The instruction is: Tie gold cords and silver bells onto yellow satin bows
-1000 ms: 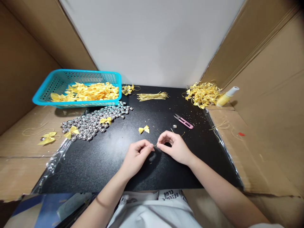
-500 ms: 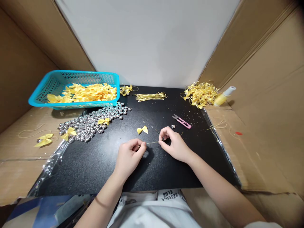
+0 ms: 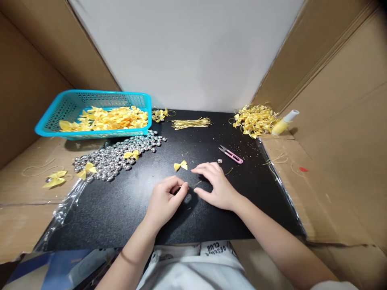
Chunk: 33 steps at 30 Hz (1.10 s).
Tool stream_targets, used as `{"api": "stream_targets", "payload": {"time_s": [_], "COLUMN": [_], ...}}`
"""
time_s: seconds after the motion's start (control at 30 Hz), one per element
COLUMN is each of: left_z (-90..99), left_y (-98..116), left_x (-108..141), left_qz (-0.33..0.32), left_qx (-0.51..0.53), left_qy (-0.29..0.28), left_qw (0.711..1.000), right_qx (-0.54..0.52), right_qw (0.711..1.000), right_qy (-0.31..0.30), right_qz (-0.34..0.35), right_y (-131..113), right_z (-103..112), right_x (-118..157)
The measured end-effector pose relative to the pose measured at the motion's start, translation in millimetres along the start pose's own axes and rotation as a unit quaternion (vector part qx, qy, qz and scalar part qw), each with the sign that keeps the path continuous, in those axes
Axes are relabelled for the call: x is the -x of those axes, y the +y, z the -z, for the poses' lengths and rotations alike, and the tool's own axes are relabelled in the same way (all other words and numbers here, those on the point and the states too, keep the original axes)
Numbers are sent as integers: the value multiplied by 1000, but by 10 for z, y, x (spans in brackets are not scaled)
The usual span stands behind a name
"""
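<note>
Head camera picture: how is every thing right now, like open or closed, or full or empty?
Left hand: pinched on a thin cord
Right hand: open, fingers apart
Single bow: tied, lying between the hands and the strips
Pink snips: lying down, blades parted
Blue basket: open-topped, partly filled with yellow bows
Silver beads: spread out loose
Gold strips: loosely bunched
Bottle: standing

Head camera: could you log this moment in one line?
left hand: pinching thin cord | right hand: open, near cord | nearby: yellow bow, silver bead, pink snips

Left hand [image 3: 165, 199] seemingly pinched; right hand [image 3: 218, 187] curved, thumb apart.
</note>
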<state>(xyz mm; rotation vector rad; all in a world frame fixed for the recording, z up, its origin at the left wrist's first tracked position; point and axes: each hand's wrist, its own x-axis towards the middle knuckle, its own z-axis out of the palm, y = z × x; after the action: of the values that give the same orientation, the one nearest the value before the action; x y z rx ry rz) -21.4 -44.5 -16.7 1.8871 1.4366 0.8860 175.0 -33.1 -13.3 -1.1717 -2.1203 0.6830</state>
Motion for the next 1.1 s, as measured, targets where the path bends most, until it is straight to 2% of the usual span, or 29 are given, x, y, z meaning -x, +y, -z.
{"api": "stream_targets", "payload": {"time_s": [0.13,0.3,0.4,0.5,0.67,0.83,0.97,1.1], "left_z": [-6,1,4,9,10,-1,-1,2], "left_y": [14,-22,-32,-18,6,-4,-6,2], "left_x": [7,6,-5,-18,-17,-2,0,-9], "left_qz": [-20,37,68,77,71,53,49,55], "left_qx": [19,46,65,73,74,73,77,75], "left_qy": [-17,21,24,22,26,19,9,17], "left_qw": [999,998,995,994,994,996,996,996], "right_qx": [-5,-14,-24,-10,47,22,5,0], "right_qw": [1000,999,997,998,999,1000,1000,999], "right_qy": [-21,42,69,58,1,-21,-7,33], "right_qz": [15,20,22,21,-8,7,16,11], "right_y": [-28,51,108,138,123,32,-5,31], "right_z": [-114,-23,64,117,163,18,-104,-43], "right_x": [-4,-26,-30,-27,-12,-15,-37,-44]}}
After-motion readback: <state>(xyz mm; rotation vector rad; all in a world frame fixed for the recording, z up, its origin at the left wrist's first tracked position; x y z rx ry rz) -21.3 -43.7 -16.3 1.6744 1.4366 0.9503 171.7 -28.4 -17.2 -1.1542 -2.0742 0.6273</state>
